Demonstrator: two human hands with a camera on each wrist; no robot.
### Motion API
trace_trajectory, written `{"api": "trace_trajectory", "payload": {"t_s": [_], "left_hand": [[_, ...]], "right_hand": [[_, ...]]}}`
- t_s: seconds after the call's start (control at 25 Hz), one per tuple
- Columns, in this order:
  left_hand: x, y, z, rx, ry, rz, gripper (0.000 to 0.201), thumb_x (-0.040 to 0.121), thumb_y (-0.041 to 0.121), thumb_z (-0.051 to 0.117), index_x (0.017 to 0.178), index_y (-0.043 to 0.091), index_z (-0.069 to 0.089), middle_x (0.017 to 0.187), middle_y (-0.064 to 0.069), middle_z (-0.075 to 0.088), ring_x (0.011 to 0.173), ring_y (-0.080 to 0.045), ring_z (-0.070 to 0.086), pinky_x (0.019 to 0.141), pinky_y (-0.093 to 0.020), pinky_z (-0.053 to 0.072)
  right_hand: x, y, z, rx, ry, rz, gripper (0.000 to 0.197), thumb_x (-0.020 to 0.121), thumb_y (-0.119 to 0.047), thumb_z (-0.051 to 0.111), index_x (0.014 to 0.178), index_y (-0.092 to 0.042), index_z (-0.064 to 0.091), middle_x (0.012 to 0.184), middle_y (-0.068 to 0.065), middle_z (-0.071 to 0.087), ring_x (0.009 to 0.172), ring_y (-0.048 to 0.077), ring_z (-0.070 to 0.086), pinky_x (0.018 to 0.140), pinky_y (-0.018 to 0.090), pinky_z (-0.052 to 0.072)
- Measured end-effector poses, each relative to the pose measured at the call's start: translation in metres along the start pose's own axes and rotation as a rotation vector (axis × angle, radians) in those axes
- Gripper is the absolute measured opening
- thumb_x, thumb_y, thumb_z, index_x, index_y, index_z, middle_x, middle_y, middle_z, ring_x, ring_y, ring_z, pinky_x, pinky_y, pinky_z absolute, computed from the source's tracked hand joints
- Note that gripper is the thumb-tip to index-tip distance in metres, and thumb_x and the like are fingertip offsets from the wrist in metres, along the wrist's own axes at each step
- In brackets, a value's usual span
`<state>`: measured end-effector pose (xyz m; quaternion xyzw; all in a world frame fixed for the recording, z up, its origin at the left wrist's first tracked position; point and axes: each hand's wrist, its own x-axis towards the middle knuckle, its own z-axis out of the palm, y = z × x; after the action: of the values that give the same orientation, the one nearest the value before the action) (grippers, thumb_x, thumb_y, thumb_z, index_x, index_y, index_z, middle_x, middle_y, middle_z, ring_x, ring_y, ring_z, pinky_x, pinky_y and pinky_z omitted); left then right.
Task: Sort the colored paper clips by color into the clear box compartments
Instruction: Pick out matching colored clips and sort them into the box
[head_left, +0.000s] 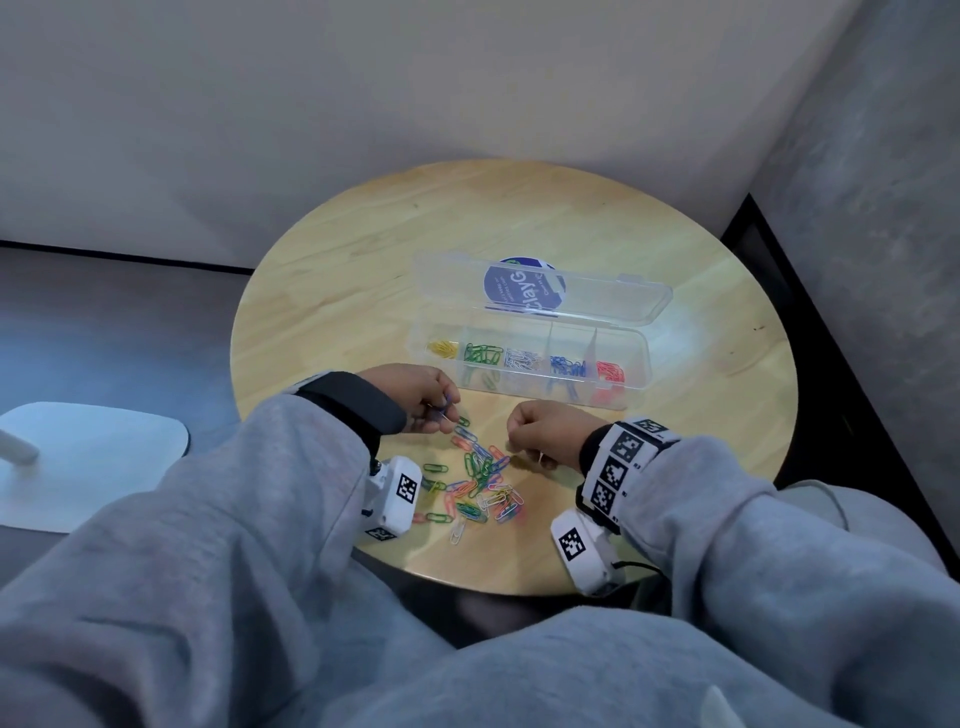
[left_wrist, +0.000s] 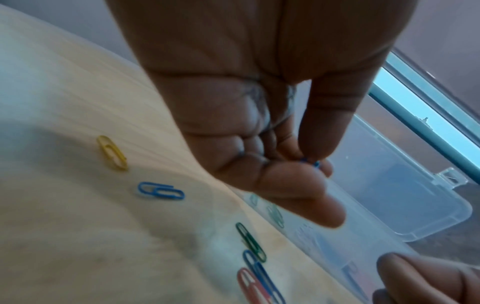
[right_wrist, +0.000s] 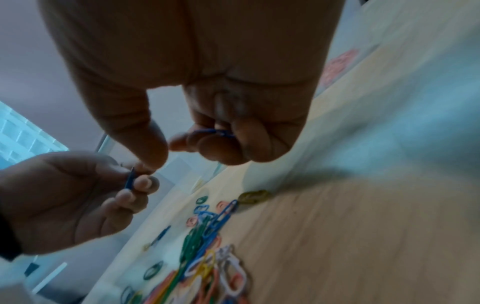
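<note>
The clear box (head_left: 643, 347) lies open at mid-table, its compartments holding yellow (head_left: 442, 348), green (head_left: 480, 354), white (head_left: 522, 358), blue (head_left: 567, 366) and red clips (head_left: 610, 371) from left to right. A mixed pile of loose clips (head_left: 480, 486) sits near the table's front edge. Above the pile's far end, my left hand (head_left: 441, 410) pinches a blue clip (left_wrist: 310, 162) between thumb and fingertips. My right hand (head_left: 524, 441) is curled just right of the pile, and a blue clip (right_wrist: 215, 132) is held in its bent fingers.
The round wooden table (head_left: 363, 260) stands in a corner, with a pale wall behind and a grey wall to the right. The box's open lid (head_left: 597, 291) carries a blue sticker. A white flat base (head_left: 88, 457) lies on the floor to the left. Single clips (left_wrist: 112, 152) lie scattered.
</note>
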<state>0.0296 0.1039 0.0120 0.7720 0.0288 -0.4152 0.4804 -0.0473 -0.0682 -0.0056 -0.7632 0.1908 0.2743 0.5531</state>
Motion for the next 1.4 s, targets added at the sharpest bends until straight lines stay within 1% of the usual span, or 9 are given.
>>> {"api": "trace_trajectory", "payload": {"t_s": [0.12,0.32,0.48,0.6,0.8,1.0,1.12,1.28,1.4], "left_hand": [[0.003,0.004,-0.001,0.046,0.118,-0.074,0.025,0.095,0.003,0.035,0.073,0.010,0.045,0.064,-0.007,0.046,0.045,-0.014,0.046,0.040,-0.016,0.034],[0.010,-0.003,-0.020,0.684,0.261,-0.139,0.009,0.088,0.015,0.053,0.083,0.007,0.054,0.086,-0.007,0.054,0.080,-0.025,0.053,0.074,-0.029,0.044],[0.008,-0.012,-0.029,0.919,0.216,-0.234,0.014,0.068,0.019,0.063,0.074,0.009,0.055,0.077,-0.005,0.050,0.072,-0.024,0.046,0.064,-0.029,0.034],[0.006,-0.011,-0.025,1.007,0.142,-0.279,0.019,0.056,0.024,0.066,0.051,0.017,0.050,0.061,-0.001,0.048,0.065,-0.021,0.045,0.061,-0.028,0.036],[0.000,-0.006,-0.017,1.077,0.095,-0.299,0.023,0.048,0.023,0.064,0.049,0.017,0.042,0.058,-0.001,0.041,0.065,-0.022,0.040,0.059,-0.026,0.031],[0.005,-0.017,-0.018,0.935,0.143,-0.194,0.016,0.086,0.026,0.061,0.091,0.012,0.065,0.088,-0.003,0.056,0.081,-0.020,0.049,0.070,-0.028,0.040],[0.006,-0.017,-0.025,0.662,0.167,-0.124,0.016,0.081,0.020,0.066,0.068,0.012,0.060,0.070,-0.003,0.056,0.067,-0.020,0.047,0.070,-0.028,0.038],[0.008,-0.017,-0.035,0.344,0.105,-0.057,0.055,0.080,0.000,0.063,0.029,0.017,0.051,0.055,-0.008,0.048,0.056,-0.020,0.038,0.058,-0.024,0.031],[0.003,-0.014,-0.033,0.210,0.048,-0.065,0.051,0.085,-0.008,0.050,0.043,0.018,0.059,0.061,-0.008,0.045,0.046,-0.013,0.040,0.044,-0.017,0.031]], "right_hand": [[-0.004,-0.003,0.004,-0.412,0.125,-0.091,0.019,0.079,-0.009,0.064,0.071,-0.020,0.052,0.056,-0.007,0.049,0.049,0.008,0.047,0.052,0.021,0.041],[0.005,-0.016,0.015,-0.756,0.125,-0.160,0.030,0.078,-0.019,0.066,0.106,-0.027,0.060,0.070,-0.011,0.043,0.068,0.014,0.050,0.053,0.022,0.036],[0.014,-0.025,0.021,-0.928,0.064,-0.221,0.034,0.082,-0.022,0.064,0.115,-0.028,0.059,0.088,-0.003,0.051,0.083,0.017,0.049,0.069,0.024,0.039],[0.018,-0.026,0.024,-0.948,0.055,-0.229,0.027,0.084,-0.027,0.063,0.112,-0.025,0.061,0.085,-0.003,0.051,0.081,0.017,0.049,0.069,0.023,0.037],[0.023,-0.025,0.021,-0.897,0.090,-0.221,0.020,0.084,-0.026,0.065,0.103,-0.020,0.064,0.087,-0.002,0.053,0.079,0.016,0.050,0.067,0.023,0.036],[0.027,-0.026,0.026,-0.898,0.101,-0.237,0.020,0.084,-0.026,0.064,0.103,-0.021,0.064,0.072,-0.008,0.047,0.078,0.017,0.050,0.058,0.023,0.036],[0.029,-0.029,0.028,-0.862,0.104,-0.206,0.019,0.084,-0.023,0.065,0.102,-0.017,0.066,0.078,-0.004,0.054,0.078,0.016,0.051,0.050,0.019,0.035],[0.033,-0.029,0.030,-0.889,0.091,-0.119,0.011,0.083,-0.016,0.055,0.086,-0.015,0.066,0.086,0.004,0.062,0.075,0.019,0.054,0.068,0.028,0.050],[0.033,-0.025,0.029,-0.877,0.091,-0.082,0.007,0.079,-0.016,0.054,0.073,-0.016,0.058,0.076,0.005,0.057,0.068,0.021,0.051,0.063,0.028,0.046]]}}
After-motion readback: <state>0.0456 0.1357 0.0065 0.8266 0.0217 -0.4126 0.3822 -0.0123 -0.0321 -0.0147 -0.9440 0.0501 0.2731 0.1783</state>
